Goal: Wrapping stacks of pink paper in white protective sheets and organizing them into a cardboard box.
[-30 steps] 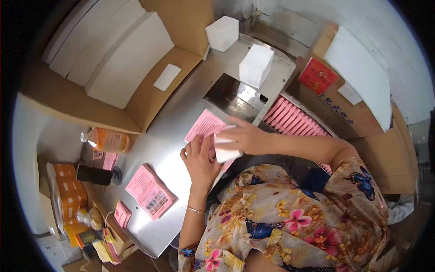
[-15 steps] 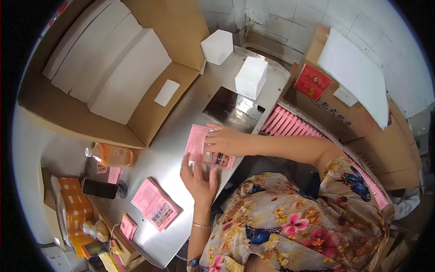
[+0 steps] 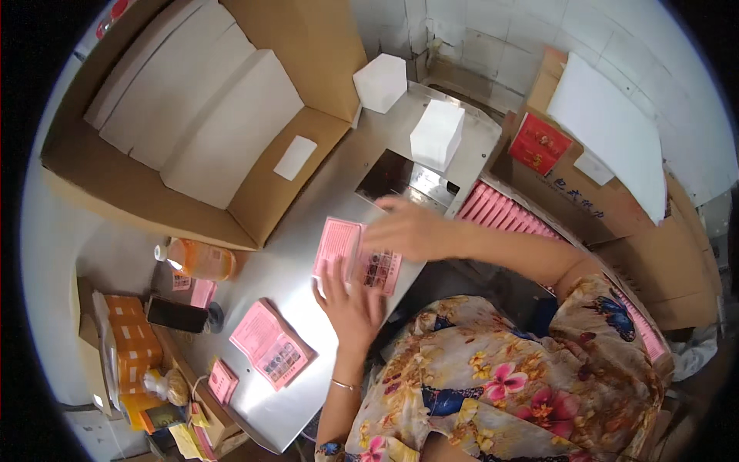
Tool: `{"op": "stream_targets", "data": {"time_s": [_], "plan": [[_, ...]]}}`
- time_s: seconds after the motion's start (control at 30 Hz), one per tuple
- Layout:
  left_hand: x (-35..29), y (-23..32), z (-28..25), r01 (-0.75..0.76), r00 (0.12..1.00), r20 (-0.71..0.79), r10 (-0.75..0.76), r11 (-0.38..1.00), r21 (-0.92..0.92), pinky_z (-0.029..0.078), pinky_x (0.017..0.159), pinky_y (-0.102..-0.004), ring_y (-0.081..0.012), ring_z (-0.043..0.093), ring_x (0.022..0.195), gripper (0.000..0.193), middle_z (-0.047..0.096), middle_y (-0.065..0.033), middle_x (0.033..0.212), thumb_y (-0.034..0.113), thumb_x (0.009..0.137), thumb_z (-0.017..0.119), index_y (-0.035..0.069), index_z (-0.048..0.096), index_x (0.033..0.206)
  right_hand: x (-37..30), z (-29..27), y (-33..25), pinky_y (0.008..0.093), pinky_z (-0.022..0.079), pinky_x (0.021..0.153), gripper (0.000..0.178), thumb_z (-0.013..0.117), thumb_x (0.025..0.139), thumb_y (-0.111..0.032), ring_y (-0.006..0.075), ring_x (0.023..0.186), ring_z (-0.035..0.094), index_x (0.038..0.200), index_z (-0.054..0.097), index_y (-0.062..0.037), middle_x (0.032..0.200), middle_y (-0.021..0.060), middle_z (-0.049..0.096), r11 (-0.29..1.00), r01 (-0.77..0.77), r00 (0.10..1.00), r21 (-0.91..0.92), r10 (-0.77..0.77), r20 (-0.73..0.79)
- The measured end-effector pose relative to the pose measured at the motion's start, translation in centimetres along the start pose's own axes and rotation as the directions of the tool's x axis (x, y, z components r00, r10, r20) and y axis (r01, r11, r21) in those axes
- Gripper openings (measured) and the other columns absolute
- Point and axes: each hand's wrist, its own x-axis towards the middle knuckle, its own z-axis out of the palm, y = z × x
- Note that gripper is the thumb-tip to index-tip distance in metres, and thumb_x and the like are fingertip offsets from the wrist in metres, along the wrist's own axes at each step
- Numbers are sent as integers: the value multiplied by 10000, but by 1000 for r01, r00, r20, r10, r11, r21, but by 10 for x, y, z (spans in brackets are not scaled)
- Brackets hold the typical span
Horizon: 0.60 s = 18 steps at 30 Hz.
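A pink printed sheet (image 3: 337,245) with rows of small pictures on its right part lies on the metal table in front of me. My left hand (image 3: 350,305) rests over the sheet's lower middle, fingers spread. Above the right part, my right hand (image 3: 408,231) is smeared by motion, so whether its fingers hold anything is unclear. Between the hands, part of the sheet is covered. To the left, a stack of matching pink sheets (image 3: 269,339) sits on the table.
A large carton (image 3: 308,127) holding white stacks stands at the far left. White paper stacks (image 3: 437,135) sit near the back edge. An orange bottle (image 3: 202,259) and a phone (image 3: 177,315) are at left. Pink packs (image 3: 508,212) fill a box at right.
My right hand has moved a little right and away from the middle of the pink sheet, baring more of it. My left hand stays over the sheet. The whole view has shifted slightly.
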Motion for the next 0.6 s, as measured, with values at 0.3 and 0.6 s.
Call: {"op": "stream_targets", "data": {"time_s": [0.3,0.6], "plan": [[32,-33,11,127,981,172,-94,973,-191,464,870,-450,-364,589,1016,294,627,-166,1125,31,848,590,26,656,1134,-35,-79,84,408,498,817,301,691,874,-182,310,943,607,1160,698,-91,991,100,645,777,-556,831,-295,531,-167],[29,-26,23,141,975,180,-129,988,-58,470,755,-462,-373,601,884,158,629,-151,899,62,845,629,30,589,994,-34,-83,78,421,501,905,347,662,857,-123,298,1065,621,1202,693,-109,1148,96,661,758,-591,797,-276,602,-53]]}}
